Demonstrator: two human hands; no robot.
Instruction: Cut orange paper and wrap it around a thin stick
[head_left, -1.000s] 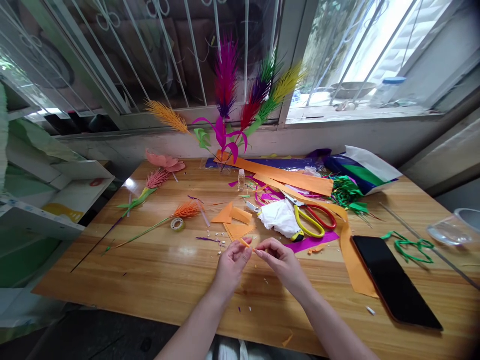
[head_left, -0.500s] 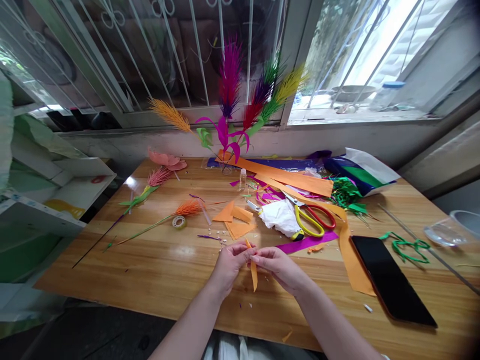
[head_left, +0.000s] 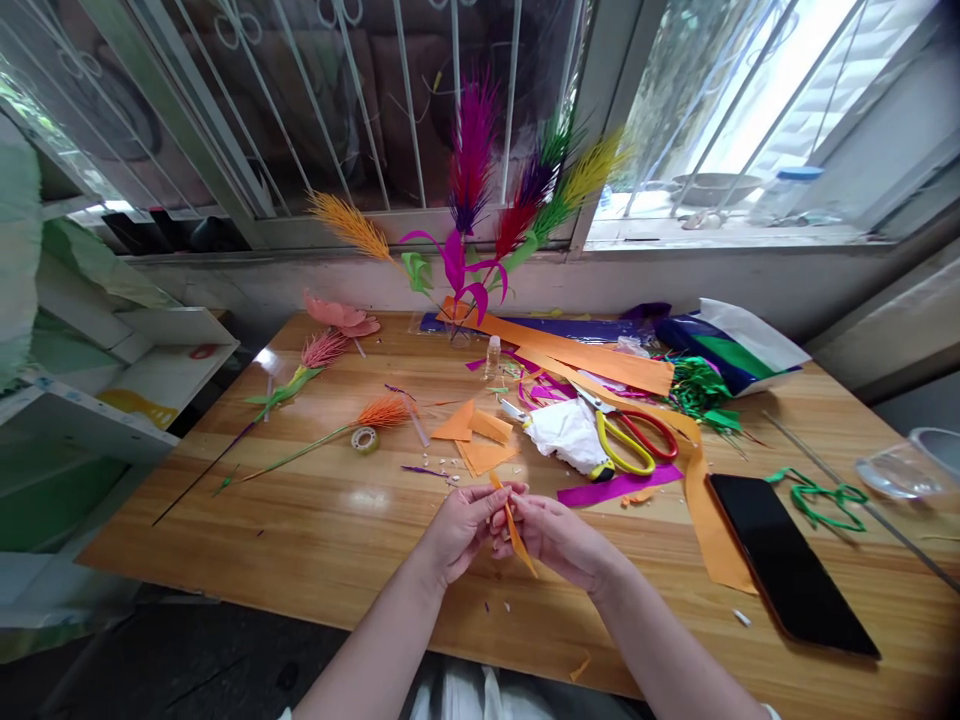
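The fingers [head_left: 486, 505] of your left hand [head_left: 454, 535] and of your right hand [head_left: 566, 540] meet, and both pinch a narrow orange paper strip [head_left: 520, 545]. Its short end comes out beyond your fingertips; its longer end points toward you. This strip is to the left of the scissors [head_left: 606, 408] and nearer to you, above the tabletop [head_left: 337, 560]. A magenta strip [head_left: 585, 493] lies just on your side of the scissors. Touching them on the left is a white crumpled sheet [head_left: 564, 435], and farther left are some cut orange pieces [head_left: 486, 458]. A tape roll [head_left: 373, 446] and an orange tufted stem [head_left: 384, 411] lie well to the left of the scissors. To their right, nearer to you, there is a black phone [head_left: 793, 565]. Behind the scissors and leftward, a small bottle [head_left: 493, 358] stands upright.
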